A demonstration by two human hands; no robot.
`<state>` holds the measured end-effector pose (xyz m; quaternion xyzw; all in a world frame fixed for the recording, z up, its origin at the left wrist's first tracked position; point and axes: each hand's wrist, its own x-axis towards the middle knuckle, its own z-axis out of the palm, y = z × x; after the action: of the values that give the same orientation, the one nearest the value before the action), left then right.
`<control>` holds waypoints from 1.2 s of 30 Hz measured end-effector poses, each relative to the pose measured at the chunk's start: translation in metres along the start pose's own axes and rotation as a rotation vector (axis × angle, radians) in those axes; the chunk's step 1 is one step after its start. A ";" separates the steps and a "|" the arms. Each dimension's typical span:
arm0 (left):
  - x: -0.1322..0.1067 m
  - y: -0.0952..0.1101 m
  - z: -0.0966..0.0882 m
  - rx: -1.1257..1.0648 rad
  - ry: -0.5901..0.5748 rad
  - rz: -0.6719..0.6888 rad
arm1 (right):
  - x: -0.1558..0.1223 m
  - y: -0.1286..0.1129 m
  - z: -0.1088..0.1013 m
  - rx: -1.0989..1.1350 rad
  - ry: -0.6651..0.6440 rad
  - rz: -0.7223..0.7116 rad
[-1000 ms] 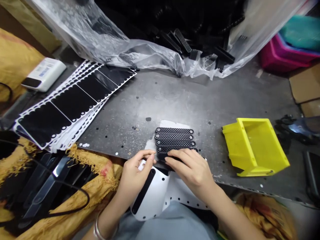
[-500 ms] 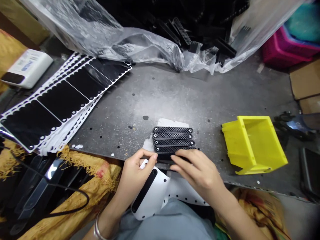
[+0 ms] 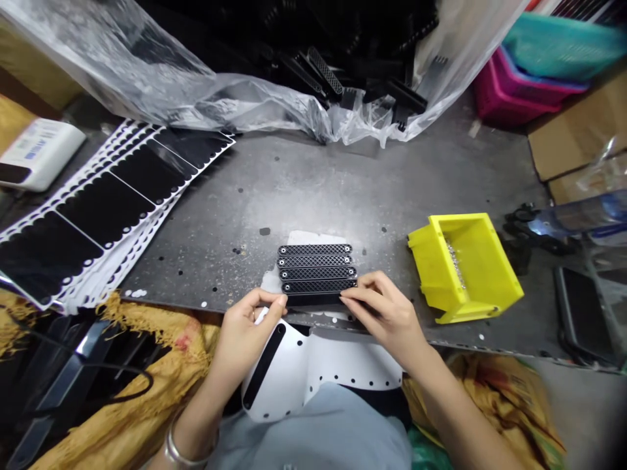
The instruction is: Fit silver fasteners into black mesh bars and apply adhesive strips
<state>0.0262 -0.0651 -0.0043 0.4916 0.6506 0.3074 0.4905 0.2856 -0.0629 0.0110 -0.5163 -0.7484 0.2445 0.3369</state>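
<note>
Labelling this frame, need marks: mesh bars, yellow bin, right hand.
Mesh bars [image 3: 318, 272]: head view, middle of the third bar down.
Yellow bin [image 3: 427, 264]: head view, outer wall facing the bars.
Right hand [image 3: 390, 314]: head view, back of the hand.

Tabletop [image 3: 313, 186] lies open beyond the bars [image 3: 316, 262]; yellow bin [image 3: 431, 267] blocks rightward.

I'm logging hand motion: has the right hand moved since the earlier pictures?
Yes. Against the yellow bin, the right hand has shifted rightward, nearer to it.
</note>
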 end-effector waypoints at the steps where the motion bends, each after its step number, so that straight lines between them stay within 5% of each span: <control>1: -0.001 -0.001 -0.003 0.023 0.003 0.016 | -0.004 0.000 -0.002 -0.043 0.057 0.016; 3: -0.006 -0.005 -0.016 0.118 0.071 0.075 | -0.018 -0.001 -0.016 -0.141 0.217 0.055; 7: -0.008 -0.012 -0.052 0.512 0.421 0.359 | -0.050 0.008 -0.064 -0.554 0.523 0.106; 11: 0.027 -0.003 -0.070 0.688 0.527 0.543 | -0.052 0.044 -0.074 -0.637 0.299 0.149; 16: 0.115 0.025 -0.097 0.871 0.682 0.360 | -0.018 0.061 -0.040 -0.581 0.340 0.192; 21: 0.152 0.036 -0.139 0.961 0.542 0.155 | -0.026 0.033 -0.040 -0.576 0.483 0.143; 28: 0.140 0.052 -0.170 0.873 0.566 0.148 | -0.039 0.005 -0.036 -0.445 0.562 0.100; 32: 0.091 0.076 -0.160 0.761 0.788 0.202 | -0.039 -0.017 -0.021 -0.186 0.492 0.059; 34: 0.054 0.094 -0.144 0.444 0.994 0.452 | -0.040 -0.029 -0.006 0.041 0.334 0.065; 36: 0.020 0.114 -0.124 0.034 0.986 0.825 | -0.038 -0.040 0.012 0.326 0.161 0.081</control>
<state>-0.0524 0.0008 0.1304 0.5101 0.5620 0.6503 -0.0325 0.2608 -0.1125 0.0223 -0.5024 -0.6482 0.3339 0.4647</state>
